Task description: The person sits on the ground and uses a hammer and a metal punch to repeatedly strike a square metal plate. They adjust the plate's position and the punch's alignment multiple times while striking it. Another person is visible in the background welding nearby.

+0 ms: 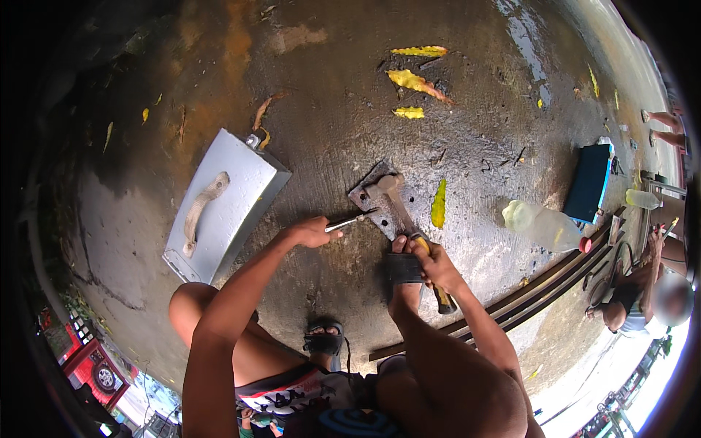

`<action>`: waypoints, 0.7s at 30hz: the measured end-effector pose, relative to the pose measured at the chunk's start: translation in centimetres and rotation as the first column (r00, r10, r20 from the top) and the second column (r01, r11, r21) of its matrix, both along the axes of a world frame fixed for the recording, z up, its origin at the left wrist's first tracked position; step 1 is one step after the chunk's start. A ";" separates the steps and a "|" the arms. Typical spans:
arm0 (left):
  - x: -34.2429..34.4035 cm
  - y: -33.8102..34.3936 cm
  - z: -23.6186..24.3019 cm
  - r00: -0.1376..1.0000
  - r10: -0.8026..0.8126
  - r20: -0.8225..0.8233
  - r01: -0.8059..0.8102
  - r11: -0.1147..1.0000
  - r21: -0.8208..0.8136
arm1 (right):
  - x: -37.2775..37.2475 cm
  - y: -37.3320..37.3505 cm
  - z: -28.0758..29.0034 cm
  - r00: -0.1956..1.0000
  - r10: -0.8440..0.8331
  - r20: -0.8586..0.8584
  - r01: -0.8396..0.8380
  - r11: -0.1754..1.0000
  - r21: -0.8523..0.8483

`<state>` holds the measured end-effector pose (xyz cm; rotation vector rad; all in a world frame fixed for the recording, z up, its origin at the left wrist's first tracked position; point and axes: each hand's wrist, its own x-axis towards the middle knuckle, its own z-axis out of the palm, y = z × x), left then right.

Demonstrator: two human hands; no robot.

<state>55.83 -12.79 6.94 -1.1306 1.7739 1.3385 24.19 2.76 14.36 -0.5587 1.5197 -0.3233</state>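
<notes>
My left hand [312, 231] is closed round a pair of slim silver pliers [347, 222], whose tip reaches over a rusty steel plate [361, 196] on the ground. Whether the jaws pinch anything small I cannot tell. In my right hand [438, 266] is a hammer [399, 208] with a yellow and black grip. Its head lies over the far part of the plate, touching it or just above. Several dark holes show in the plate. My right foot, in a black sandal [404, 269], is at the plate's near edge, toes against it.
Left of me a silver metal box [219, 204] with a worn handle rests on wet concrete. To the right are a plastic bottle [542, 226], a dark blue case [588, 182] and long metal bars [496, 299]. Another person [639, 303] sits far right. Yellow leaves [438, 204] are scattered about.
</notes>
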 end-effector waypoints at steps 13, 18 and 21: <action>-0.7 0.4 1.0 0.999 0.026 -0.019 -0.026 1.000 0.017 | 1.1 1.6 -0.7 0.941 -0.183 -0.284 0.015 0.862 -0.506; 0.2 1.5 0.5 0.996 0.089 0.008 -0.089 0.996 0.032 | 0.9 0.2 1.7 0.994 0.022 -0.109 -0.045 0.978 -0.205; 0.0 1.2 1.4 0.995 0.099 -0.032 -0.098 0.995 0.024 | 0.9 1.3 1.4 0.980 -0.184 0.070 0.191 0.975 -0.110</action>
